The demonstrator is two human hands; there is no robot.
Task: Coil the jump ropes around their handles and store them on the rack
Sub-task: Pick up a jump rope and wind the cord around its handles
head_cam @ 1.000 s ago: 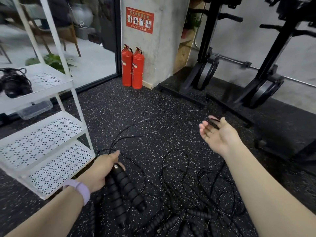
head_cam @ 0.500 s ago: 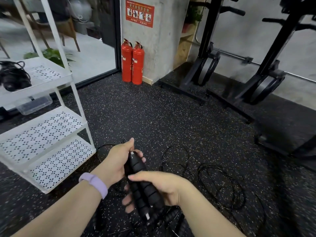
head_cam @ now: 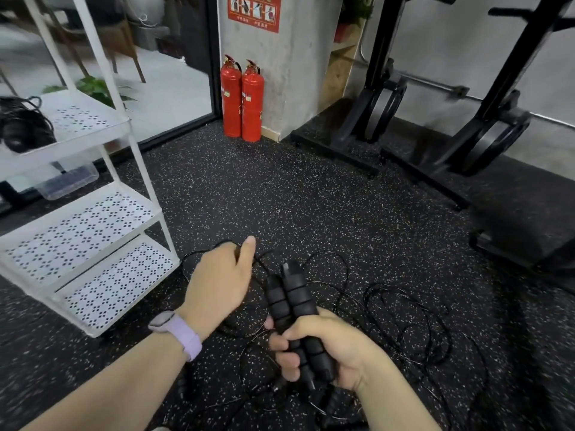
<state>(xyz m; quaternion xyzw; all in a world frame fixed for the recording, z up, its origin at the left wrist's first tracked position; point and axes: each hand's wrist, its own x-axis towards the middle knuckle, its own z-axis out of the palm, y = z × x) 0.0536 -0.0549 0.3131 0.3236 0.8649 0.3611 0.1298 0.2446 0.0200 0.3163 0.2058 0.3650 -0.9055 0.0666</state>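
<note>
The red sign with small white pictures (head_cam: 254,9) on the grey concrete pillar carries writing too small for me to read, and so do the labels on the two red fire extinguishers (head_cam: 242,101) standing at its foot. The white three-shelf perforated metal rack (head_cam: 93,213) at my left holds a black coiled jump rope bundle (head_cam: 21,126) on its top shelf. My right hand (head_cam: 323,346) is curled tightly around the pair of black ribbed foam jump rope handles (head_cam: 294,309), held side by side, tips pointing away from me. My left hand (head_cam: 222,283), with a lilac wristband (head_cam: 180,332), pinches the thin black rope cord (head_cam: 407,318), whose loose loops sprawl across the speckled black rubber floor (head_cam: 280,197).
</note>
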